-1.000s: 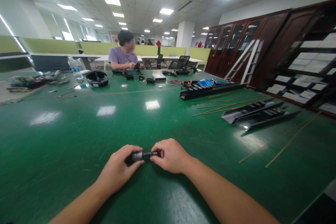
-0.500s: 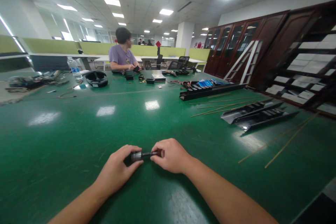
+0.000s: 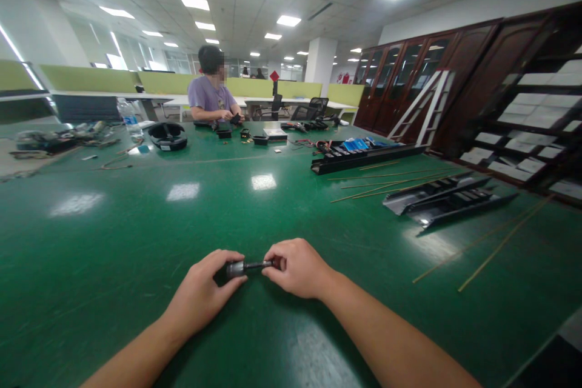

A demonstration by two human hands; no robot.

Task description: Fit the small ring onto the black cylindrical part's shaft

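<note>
My left hand (image 3: 206, 290) is closed around a short cylinder (image 3: 235, 268) with a silver and black body, thumb and fingers on its two sides. From the cylinder's right end a thin dark shaft (image 3: 254, 265) runs to my right hand (image 3: 297, 268). That hand pinches the shaft's far end, where a small reddish-brown part (image 3: 276, 262) shows between the fingers. Whether shaft and cylinder are one piece or two, I cannot tell. Both hands are low over the green tabletop (image 3: 218, 212), close to its near side.
Black metal channels (image 3: 436, 203) and thin yellowish rods (image 3: 504, 242) lie at the right. A longer channel (image 3: 359, 157) holds blue parts. At the far left are a black headset (image 3: 167, 136), a bottle (image 3: 127, 114) and clutter. Across the table, a person in purple (image 3: 211, 94) handles something dark.
My right hand has shifted very slightly right, and a touch more of the shaft shows. My left hand has moved slightly left, with the cylinder still in its grip.
</note>
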